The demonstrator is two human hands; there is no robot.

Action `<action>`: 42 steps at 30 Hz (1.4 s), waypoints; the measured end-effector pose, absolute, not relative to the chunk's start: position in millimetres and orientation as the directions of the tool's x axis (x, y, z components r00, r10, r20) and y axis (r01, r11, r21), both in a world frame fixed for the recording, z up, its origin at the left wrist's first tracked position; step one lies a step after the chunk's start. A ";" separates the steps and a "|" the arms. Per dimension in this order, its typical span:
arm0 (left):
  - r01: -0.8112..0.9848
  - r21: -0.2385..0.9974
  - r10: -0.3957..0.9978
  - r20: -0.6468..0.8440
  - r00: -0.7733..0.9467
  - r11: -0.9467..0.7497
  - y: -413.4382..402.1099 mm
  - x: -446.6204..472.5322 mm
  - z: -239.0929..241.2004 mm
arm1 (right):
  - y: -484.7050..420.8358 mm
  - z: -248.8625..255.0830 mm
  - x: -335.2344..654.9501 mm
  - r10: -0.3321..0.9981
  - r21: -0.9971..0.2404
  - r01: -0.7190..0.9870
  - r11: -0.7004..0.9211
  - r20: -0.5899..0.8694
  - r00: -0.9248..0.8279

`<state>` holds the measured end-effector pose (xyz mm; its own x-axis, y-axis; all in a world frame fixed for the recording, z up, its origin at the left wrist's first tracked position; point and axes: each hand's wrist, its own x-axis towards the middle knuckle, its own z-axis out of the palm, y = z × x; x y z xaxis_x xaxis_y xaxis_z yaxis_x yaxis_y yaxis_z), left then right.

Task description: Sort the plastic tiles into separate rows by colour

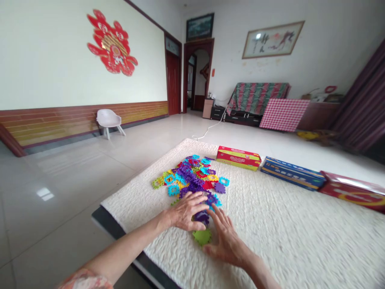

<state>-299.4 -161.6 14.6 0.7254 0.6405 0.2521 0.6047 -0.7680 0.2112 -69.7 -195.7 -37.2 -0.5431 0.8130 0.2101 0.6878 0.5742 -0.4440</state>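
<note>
A heap of colourful interlocking plastic tiles (188, 172) with toothed edges lies on the cream quilted cover (270, 224). Purple, blue, yellow, red and green ones are mixed together, some with square holes. My left hand (188, 210) reaches over the near end of the heap, fingers stretched out across purple tiles. To its right, my right hand (225, 237) has its fingers spread beside the pile, fingertips near a blue tile. Between the two hands sit a purple tile (201, 218) and a green tile (202, 237). Neither hand appears to grip anything.
A red and yellow box (238, 157), a blue box (292, 173) and a dark red box (353, 190) line the far edge of the cover. Beyond are a white chair (110, 120), a white cable (210, 127) and a cloth-covered cabinet (260, 96).
</note>
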 end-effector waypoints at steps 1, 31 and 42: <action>0.616 0.192 0.645 0.259 0.719 -0.764 -164.3 -303.4 12.0 | -195.6 -39.6 -76.5 0.819 -0.430 0.702 0.568 0.215 -0.531; 0.878 0.477 0.933 0.335 -0.130 -0.049 -32.7 -417.0 -26.3 | -129.4 -17.7 -177.4 0.824 -0.298 0.801 0.519 0.422 -0.378; 0.853 0.515 0.920 0.370 -0.132 -0.086 -48.4 -388.0 -30.5 | -126.3 -2.9 -193.7 0.733 -0.260 0.693 0.673 0.365 -0.574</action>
